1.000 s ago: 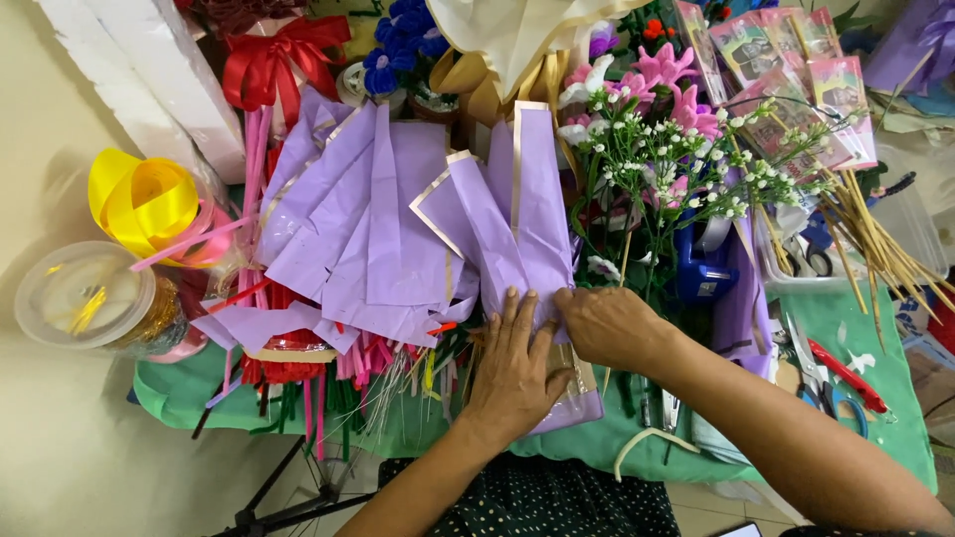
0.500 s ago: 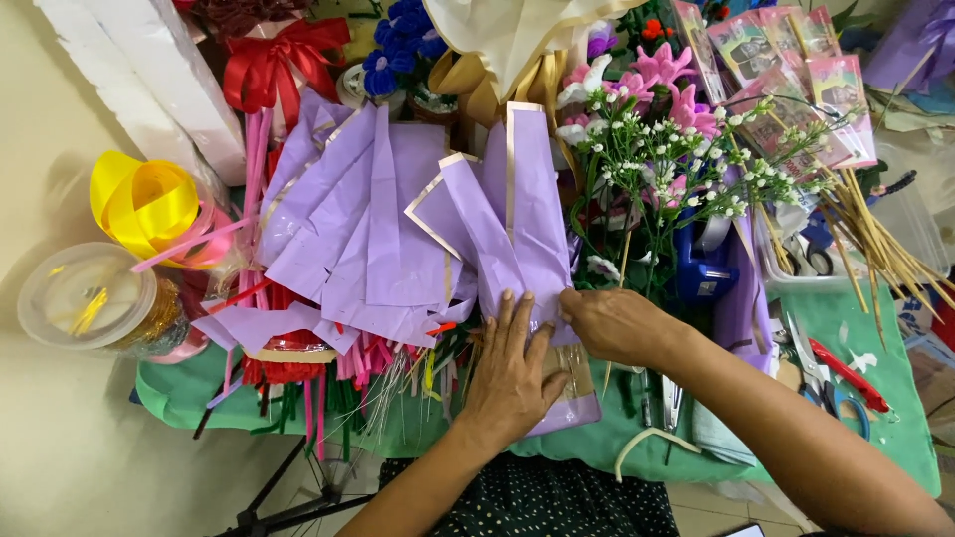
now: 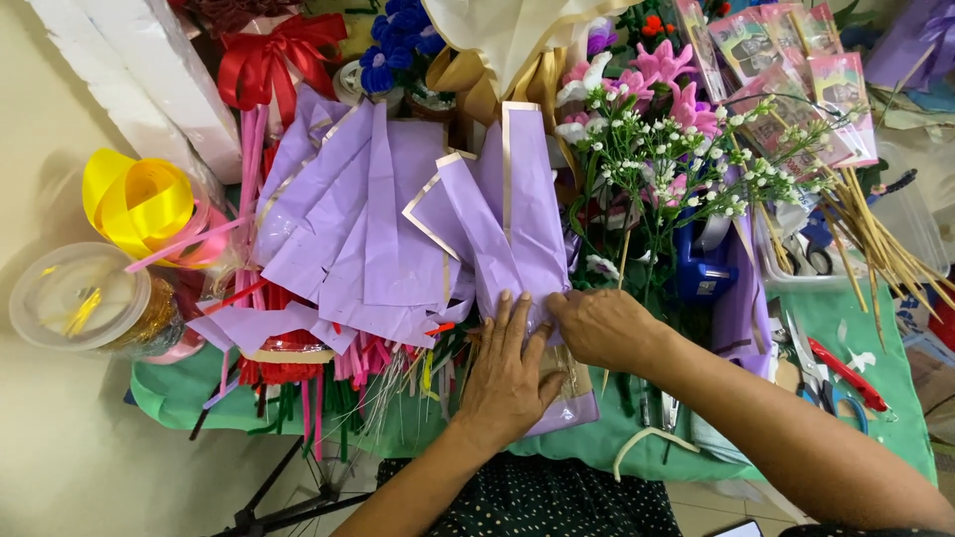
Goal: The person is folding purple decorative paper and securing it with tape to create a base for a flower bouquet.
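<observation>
Wrapping paper [image 3: 517, 229], lilac with a thin gold border, is being worked at the centre of the frame, where a folded sheet stands fanned upward from the bench [image 3: 875, 418] with its lower end gathered under both hands. The left hand [image 3: 507, 383] is laid flat on the gathered base, fingers spread and pressing down. The right hand [image 3: 602, 328] is set just beside it, touching it, with its fingers curled over the paper's right edge; whether the edge is truly pinched cannot be told. A strip of clear film [image 3: 567, 383] shows beneath the left hand.

The sheet is judged light and thin, stiff enough to keep a crease yet easily crumpled or torn if pulled hard. Its surface looks smooth, so it may slip under a flat palm. The best hold is judged to be the narrow gathered base, where the layers are bunched and strongest; the free upper points and gold borders are better left alone, since dents would show there.

More lilac sheets [image 3: 338, 229] lie overlapped to the left. A white flower spray [image 3: 686, 164] stands to the right, near the folded sheet. A yellow ribbon roll [image 3: 139, 199] and a clear tub [image 3: 80, 298] are at the left edge, a red bow [image 3: 269, 55] at the upper left, wooden sticks [image 3: 885, 249] and red scissors [image 3: 846, 373] at the right.
</observation>
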